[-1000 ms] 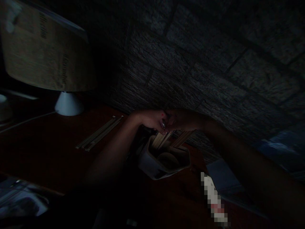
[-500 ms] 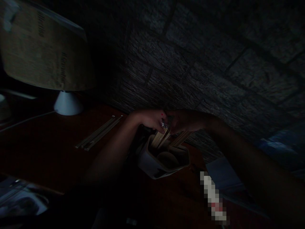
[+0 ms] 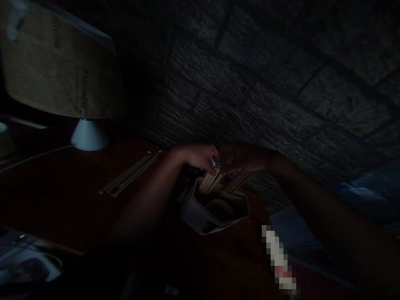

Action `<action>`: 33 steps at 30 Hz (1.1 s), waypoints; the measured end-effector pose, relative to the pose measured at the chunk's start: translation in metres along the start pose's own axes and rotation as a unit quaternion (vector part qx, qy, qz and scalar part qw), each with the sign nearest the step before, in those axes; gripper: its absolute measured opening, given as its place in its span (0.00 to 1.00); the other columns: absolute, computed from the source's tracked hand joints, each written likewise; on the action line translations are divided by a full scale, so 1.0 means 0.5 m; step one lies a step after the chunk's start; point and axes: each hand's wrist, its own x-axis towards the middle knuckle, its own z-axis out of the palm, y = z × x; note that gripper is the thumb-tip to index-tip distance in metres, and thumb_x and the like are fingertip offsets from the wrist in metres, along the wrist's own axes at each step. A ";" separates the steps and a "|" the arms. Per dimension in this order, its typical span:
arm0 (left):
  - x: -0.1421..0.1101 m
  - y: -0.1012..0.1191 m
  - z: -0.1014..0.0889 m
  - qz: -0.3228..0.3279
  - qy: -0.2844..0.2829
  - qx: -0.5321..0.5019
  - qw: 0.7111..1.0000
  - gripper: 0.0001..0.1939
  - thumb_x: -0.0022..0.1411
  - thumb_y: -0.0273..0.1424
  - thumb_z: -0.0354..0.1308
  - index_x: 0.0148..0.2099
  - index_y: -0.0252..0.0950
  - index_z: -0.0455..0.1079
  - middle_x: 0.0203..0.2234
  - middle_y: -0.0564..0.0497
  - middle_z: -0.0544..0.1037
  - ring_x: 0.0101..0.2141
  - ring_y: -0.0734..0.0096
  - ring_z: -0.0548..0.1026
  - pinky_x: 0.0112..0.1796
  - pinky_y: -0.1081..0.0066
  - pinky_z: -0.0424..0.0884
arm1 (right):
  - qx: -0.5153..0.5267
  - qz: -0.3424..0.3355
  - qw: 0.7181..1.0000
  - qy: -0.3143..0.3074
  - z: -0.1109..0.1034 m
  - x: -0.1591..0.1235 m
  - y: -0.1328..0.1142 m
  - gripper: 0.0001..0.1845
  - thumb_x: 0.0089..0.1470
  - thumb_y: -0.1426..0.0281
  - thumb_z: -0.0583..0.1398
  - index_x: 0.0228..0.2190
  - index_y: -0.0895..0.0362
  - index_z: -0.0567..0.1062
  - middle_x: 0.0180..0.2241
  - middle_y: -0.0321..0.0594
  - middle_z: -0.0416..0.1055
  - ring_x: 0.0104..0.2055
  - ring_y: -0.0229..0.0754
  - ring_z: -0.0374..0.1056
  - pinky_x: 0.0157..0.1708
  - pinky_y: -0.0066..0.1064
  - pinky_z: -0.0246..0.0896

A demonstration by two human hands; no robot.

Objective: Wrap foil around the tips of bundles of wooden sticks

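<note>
In the dim light a six-sided pale container [image 3: 200, 216] stands on a brown table. My left hand [image 3: 201, 157] is closed at the top of a bundle of chopsticks [image 3: 209, 181], whose lower ends reach inside the container. Right against it, my right hand [image 3: 239, 159] has its fingers bent around the same upper ends, where something shiny shows. A second group of thin wooden sticks [image 3: 238, 182] leans in the container under my right hand; whether that hand touches them is too dark to see. A rounded object [image 3: 220, 206] lies inside the container.
Left of my forearm lie several long thin sticks [image 3: 129, 174], seemingly in clear wrappers. Beyond stands a lamp with a white base [image 3: 89, 135] and a printed shade [image 3: 62, 66]. A stone wall [image 3: 218, 83] rises behind the table. A blurred-out pale strip [image 3: 278, 258] is at the lower right.
My hands stay together over the container with only slight finger movement. The tops of the chopsticks and the shiny bit between my fingers show a little more than before.
</note>
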 end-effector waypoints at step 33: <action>0.002 -0.010 0.001 0.019 0.005 -0.025 1.000 0.11 0.53 0.29 0.64 0.40 0.30 0.76 0.30 0.50 0.81 0.25 0.76 0.72 0.25 0.77 0.62 | 0.048 -0.028 0.998 -0.006 0.004 0.009 0.009 0.18 0.43 0.68 0.67 0.39 0.57 0.75 0.34 0.38 0.77 0.36 0.44 0.72 0.33 0.31 0.62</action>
